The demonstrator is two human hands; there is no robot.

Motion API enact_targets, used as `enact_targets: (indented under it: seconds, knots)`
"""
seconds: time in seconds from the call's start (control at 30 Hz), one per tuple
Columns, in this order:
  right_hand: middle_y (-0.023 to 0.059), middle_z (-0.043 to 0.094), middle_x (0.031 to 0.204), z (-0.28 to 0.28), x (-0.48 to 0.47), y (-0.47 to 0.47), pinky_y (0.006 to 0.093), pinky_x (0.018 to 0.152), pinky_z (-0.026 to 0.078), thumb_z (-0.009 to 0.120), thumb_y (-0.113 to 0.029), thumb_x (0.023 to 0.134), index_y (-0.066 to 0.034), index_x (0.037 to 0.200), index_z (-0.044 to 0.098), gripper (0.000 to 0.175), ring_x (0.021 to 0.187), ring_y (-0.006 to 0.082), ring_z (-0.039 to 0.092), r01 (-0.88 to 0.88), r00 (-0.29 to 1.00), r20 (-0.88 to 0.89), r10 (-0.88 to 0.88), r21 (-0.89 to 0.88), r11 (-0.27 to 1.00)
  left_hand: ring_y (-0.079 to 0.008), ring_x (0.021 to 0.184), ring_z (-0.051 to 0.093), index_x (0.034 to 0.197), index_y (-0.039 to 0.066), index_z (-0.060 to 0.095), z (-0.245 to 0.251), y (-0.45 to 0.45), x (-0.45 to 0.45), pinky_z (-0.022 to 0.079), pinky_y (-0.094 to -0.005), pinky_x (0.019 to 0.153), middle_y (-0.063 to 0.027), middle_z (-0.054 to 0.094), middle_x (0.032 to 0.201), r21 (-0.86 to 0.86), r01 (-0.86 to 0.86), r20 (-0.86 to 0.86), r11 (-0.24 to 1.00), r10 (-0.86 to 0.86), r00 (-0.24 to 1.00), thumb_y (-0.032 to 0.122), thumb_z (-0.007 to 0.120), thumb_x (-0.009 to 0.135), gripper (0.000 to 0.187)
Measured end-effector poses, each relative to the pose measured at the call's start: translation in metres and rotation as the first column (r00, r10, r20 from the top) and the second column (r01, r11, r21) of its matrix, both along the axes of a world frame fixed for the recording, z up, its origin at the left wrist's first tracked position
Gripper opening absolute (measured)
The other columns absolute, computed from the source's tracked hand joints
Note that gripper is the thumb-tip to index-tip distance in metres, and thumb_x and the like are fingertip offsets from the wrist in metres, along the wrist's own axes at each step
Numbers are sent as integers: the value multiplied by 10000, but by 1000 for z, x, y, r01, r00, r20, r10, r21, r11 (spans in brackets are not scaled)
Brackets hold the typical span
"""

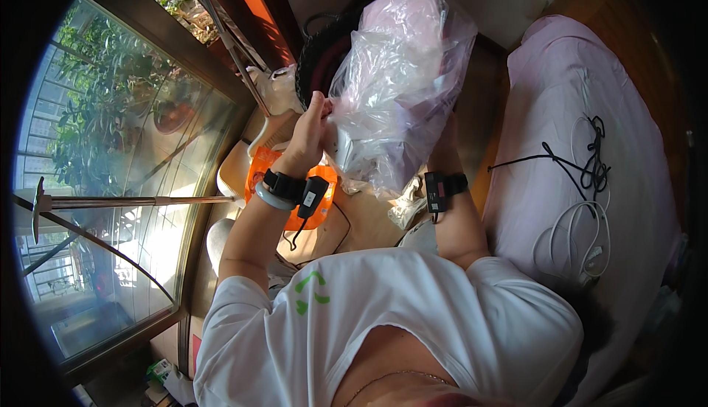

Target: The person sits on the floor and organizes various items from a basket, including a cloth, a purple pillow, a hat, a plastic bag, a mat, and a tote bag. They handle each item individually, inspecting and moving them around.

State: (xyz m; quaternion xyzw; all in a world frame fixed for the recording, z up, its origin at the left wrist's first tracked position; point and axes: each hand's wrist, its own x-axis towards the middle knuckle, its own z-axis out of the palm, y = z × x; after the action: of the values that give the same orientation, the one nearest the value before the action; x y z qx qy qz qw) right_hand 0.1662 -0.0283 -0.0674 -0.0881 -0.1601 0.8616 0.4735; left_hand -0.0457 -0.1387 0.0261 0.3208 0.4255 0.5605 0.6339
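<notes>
A large clear plastic bag with pinkish and pale contents is held up between my two hands. My left hand presses against the bag's left side, its thumb pointing up and its other fingers partly hidden. My right hand supports the bag from the right, mostly hidden behind the plastic. Black straps with small boxes are on both wrists, and a pale bangle is on the left one. Below the bag, an orange plastic bag lies on the floor near crumpled pale plastic.
To the right stands a surface under a pale pink cloth, with a coiled black cord and a white cable on it. A glass door is at left, beside a broom. A dark basket stands behind the bag.
</notes>
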Motion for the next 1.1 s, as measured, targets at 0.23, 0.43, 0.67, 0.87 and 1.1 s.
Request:
enact_targets:
  seconds: [0.23, 0.43, 0.67, 0.87, 1.1]
  knots:
    - [96, 349, 1319, 27, -31, -26, 332, 975, 347, 386, -128, 911, -137, 1378, 163, 517, 1174, 203, 391, -34, 993, 114, 12, 195, 980, -159, 923, 559, 1199, 14, 414, -46, -10, -26, 468, -286, 775, -73, 546, 1072, -16, 9, 33, 1000, -8, 999, 226, 520, 866, 409]
    - [94, 279, 1381, 33, -59, -51, 290, 991, 297, 404, -146, 905, -87, 1394, 133, 563, 1230, 188, 325, -196, 803, 576, -153, 498, 845, -150, 897, 570, 1190, 9, 421, -62, -36, -61, 474, -272, 753, -63, 561, 1052, -27, -69, -89, 997, 66, 994, 220, 520, 871, 395]
    - [167, 543, 1134, 49, -51, -47, 345, 889, 384, 408, -229, 885, -12, 1229, 423, 407, 1070, 251, 505, -304, 399, 813, -423, 553, 776, -138, 821, 552, 1108, 0, 447, -30, -32, -34, 453, -248, 684, -57, 554, 967, 15, -105, -432, 994, 101, 896, 196, 545, 835, 350]
    - [132, 533, 1139, 76, 0, -23, 299, 883, 391, 523, -296, 847, 1, 1186, 478, 453, 1025, 189, 494, 115, 739, 642, -203, 177, 977, -216, 829, 522, 1004, -5, 470, -23, -26, 36, 441, -300, 710, -110, 503, 948, 116, -79, -871, 990, 140, 472, 261, 676, 719, 440]
    - [118, 490, 1213, 94, 9, -39, 448, 1014, 234, 736, -161, 607, -190, 1194, 516, 627, 1166, 292, 407, -707, 345, 523, -779, 691, 150, -233, 825, 481, 922, -1, 487, -32, -31, 48, 426, -309, 710, -130, 455, 942, 276, 59, -921, 959, 247, 301, 280, 784, 617, 511]
